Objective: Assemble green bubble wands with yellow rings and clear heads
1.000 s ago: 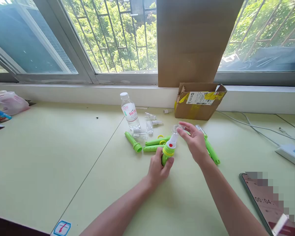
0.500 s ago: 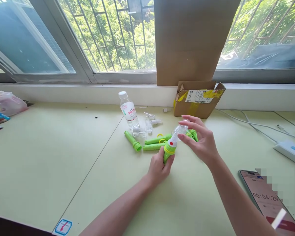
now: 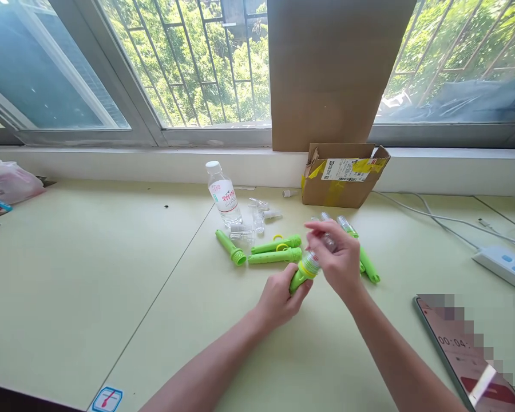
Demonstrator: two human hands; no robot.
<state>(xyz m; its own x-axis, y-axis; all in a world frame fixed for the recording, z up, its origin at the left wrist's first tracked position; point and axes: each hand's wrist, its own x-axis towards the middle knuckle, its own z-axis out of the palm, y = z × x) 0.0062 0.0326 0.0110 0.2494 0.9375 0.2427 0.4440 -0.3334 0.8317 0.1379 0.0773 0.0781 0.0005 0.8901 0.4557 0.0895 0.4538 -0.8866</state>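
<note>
My left hand (image 3: 278, 297) is closed around a green plastic tube (image 3: 299, 281) with a yellow ring near its top. The tube tilts up to the right. My right hand (image 3: 337, 260) is closed on a clear plastic cap (image 3: 329, 242) that covers the tube's upper end; the fingers hide much of the cap. Just beyond my hands lie two green tubes (image 3: 272, 257) side by side, with yellow rings by them. Another green tube (image 3: 230, 247) lies further left. Beside my right hand are several green tubes with clear tops (image 3: 370, 266), partly hidden.
Several loose clear caps (image 3: 242, 232) lie near an upright water bottle (image 3: 225, 197). A small white-and-clear piece (image 3: 288, 193) lies beside the cardboard box (image 3: 339, 186). To the right are a power strip (image 3: 504, 266), cables and a phone (image 3: 450, 349) showing a timer.
My right hand has brought the clear cap down over the tube's white end with the red dot and closed around it. The tube has shifted slightly right in my left hand.
</note>
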